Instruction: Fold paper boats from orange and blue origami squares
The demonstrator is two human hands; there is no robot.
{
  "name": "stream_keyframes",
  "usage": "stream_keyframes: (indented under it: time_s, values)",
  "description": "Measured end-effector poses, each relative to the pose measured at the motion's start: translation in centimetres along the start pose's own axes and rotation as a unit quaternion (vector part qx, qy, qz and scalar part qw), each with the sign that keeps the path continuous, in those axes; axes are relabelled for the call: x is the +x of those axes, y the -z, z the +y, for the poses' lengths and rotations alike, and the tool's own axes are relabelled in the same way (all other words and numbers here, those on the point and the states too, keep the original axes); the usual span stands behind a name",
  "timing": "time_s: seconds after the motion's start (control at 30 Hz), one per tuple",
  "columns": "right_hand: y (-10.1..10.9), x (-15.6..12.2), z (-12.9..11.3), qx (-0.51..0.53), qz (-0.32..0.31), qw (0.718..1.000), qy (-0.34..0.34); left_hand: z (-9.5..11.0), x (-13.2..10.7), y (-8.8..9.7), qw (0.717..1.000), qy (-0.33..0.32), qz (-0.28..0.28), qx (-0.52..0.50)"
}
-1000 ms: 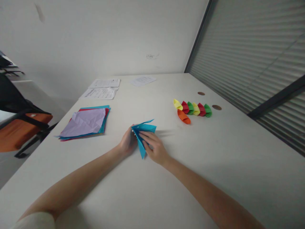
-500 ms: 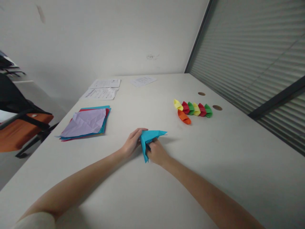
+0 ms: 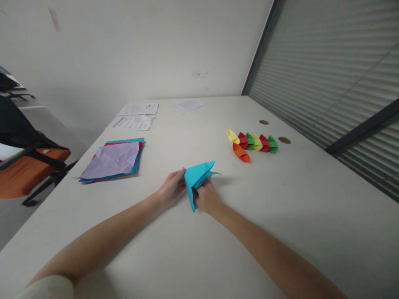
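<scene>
A folded sheet of blue paper point(image 3: 197, 174), bent into pointed flaps, is held just above the table between both hands. My left hand point(image 3: 173, 187) pinches its left corner, thumb on the near side. My right hand point(image 3: 207, 196) reaches into the fold from the right; its fingertips are hidden under the blue flaps, though the hand looks closed on the paper. One point of the paper aims down toward me, and others stick out to the right.
A stack of coloured paper with a creased purple sheet point(image 3: 114, 160) on top lies at the left. Several small folded paper pieces stand in a row at the right, with an orange one point(image 3: 241, 153) in front. Printed sheets point(image 3: 132, 122) lie farther back on the white table point(image 3: 187, 257).
The upper flap of the blue paper has lifted and spread, parting from a lower point at the right. The left thumb has shifted slightly; both hands stay in nearly the same place.
</scene>
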State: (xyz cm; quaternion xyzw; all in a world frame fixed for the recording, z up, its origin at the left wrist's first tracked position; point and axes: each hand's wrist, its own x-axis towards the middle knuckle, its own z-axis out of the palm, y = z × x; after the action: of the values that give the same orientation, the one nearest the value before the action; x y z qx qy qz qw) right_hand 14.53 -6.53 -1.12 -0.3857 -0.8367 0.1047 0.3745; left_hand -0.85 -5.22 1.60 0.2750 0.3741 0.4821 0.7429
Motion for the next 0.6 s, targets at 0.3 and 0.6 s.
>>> stream_keyframes:
  time_s: [0.3, 0.6]
  values:
    - [1.5, 0.8, 0.1, 0.011, 0.152, 0.986, -0.07, 0.8, 1.0, 1.1, 0.997, -0.043, 0.069, 0.007]
    - [0.2, 1.3, 2.6, 0.297, 0.197, 0.897, -0.263, 0.4, 0.7, 0.7, 0.98, -0.124, 0.099, 0.117]
